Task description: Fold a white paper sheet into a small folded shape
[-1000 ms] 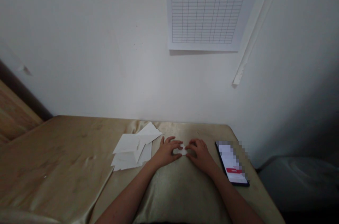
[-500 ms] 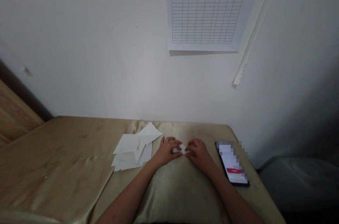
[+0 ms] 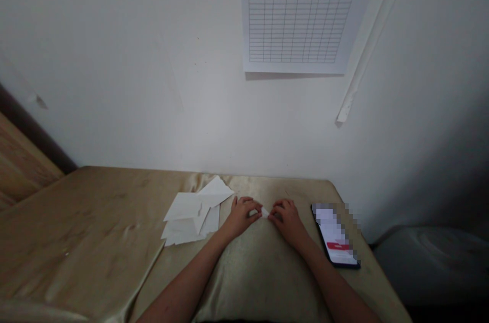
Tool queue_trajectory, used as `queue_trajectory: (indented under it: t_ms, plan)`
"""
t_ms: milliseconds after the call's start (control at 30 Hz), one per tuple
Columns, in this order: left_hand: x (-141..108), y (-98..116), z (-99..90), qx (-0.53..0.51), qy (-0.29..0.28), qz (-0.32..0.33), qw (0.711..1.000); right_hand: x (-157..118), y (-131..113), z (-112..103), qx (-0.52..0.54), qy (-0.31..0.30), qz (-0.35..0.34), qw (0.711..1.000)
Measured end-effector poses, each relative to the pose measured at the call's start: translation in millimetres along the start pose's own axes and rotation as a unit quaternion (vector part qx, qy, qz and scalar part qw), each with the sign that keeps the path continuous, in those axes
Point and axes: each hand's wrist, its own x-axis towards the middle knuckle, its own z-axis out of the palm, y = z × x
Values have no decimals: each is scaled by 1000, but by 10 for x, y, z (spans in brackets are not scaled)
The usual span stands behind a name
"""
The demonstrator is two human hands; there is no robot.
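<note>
A small piece of white paper (image 3: 265, 212) is held just above or on the cloth-covered table, between my two hands. My left hand (image 3: 244, 215) pinches its left side with thumb and fingertips. At its right end, my right hand (image 3: 283, 216) grips it between thumb and curled fingers. The fingers hide part of the paper, so its exact shape cannot be made out. Left of my left hand lies a loose pile of white paper sheets (image 3: 183, 207), overlapping at different angles.
A phone (image 3: 336, 241) with a lit, partly blurred screen lies right of my right forearm. The gold cloth-covered table (image 3: 95, 226) meets a white wall, where a printed grid sheet (image 3: 298, 22) hangs. A dark rounded object (image 3: 431, 262) stands beyond the right edge.
The small paper between my hands looks narrower than before. My fingertips have shifted slightly on it. The paper pile and phone stay in place.
</note>
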Motion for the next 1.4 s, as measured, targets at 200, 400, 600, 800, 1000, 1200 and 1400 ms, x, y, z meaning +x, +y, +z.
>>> queue_trajectory:
  t_ms: [200,400,600,800,1000,1200,1400]
  plan:
    - [15,50,0,-7,14,-24,1000,20,45,51,0,-4,29,1000]
    - [19,74,-2,-26,28,-32,999,44,37,69,-3,-4,46,999]
    - [34,53,41,-11,41,-35,999,67,68,100,-3,2,56,998]
    - [48,61,54,-9,49,-37,998,78,118,148,9,14,62,998]
    - [46,87,45,-7,47,-41,998,77,107,164,12,25,61,998]
    - [50,93,59,8,49,-34,998,75,71,147,14,27,71,997]
    - [37,134,48,23,41,-31,998,85,31,133,7,24,86,996]
